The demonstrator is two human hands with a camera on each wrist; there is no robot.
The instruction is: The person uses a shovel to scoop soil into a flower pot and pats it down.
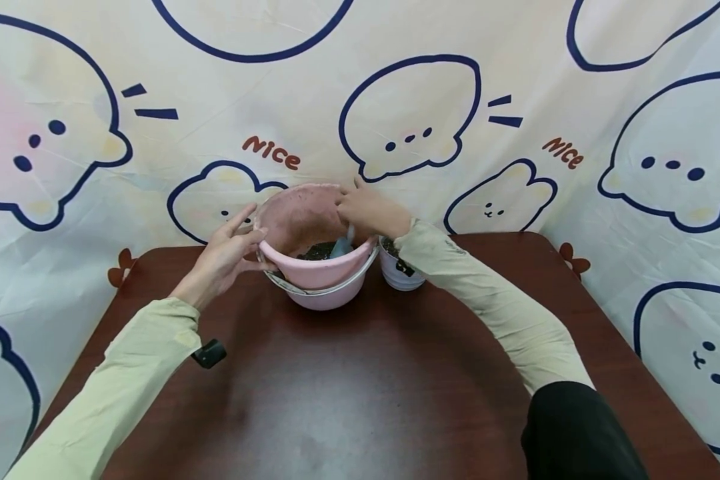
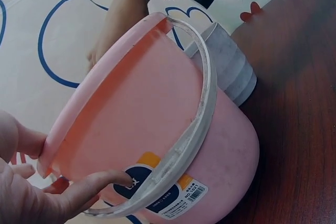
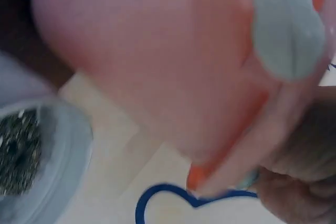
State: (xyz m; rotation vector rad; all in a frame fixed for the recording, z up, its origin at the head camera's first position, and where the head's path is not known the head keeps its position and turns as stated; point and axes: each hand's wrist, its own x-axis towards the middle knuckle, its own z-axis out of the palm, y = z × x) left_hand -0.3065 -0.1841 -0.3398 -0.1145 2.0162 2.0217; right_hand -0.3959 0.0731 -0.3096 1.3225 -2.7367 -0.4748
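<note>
A pink plastic bucket [image 1: 318,272] stands tilted at the back of the table, its opening facing me. Dark loose material [image 1: 318,251] lies inside with a small blue-grey shovel [image 1: 341,248]. My left hand [image 1: 225,257] grips the bucket's left rim; in the left wrist view, one finger lies by the white bucket handle [image 2: 202,98] and the label. Over the right rim, my right hand [image 1: 372,208] reaches in and appears to hold the shovel's upper end. In the right wrist view, the bucket hides most of that hand [image 3: 307,161].
Right of the bucket stands a white ridged cup [image 1: 402,275], holding dark granular material [image 3: 20,153]. The brown table [image 1: 336,400] extends toward me. A cartoon-printed cloth [image 1: 216,100] hangs close behind the bucket.
</note>
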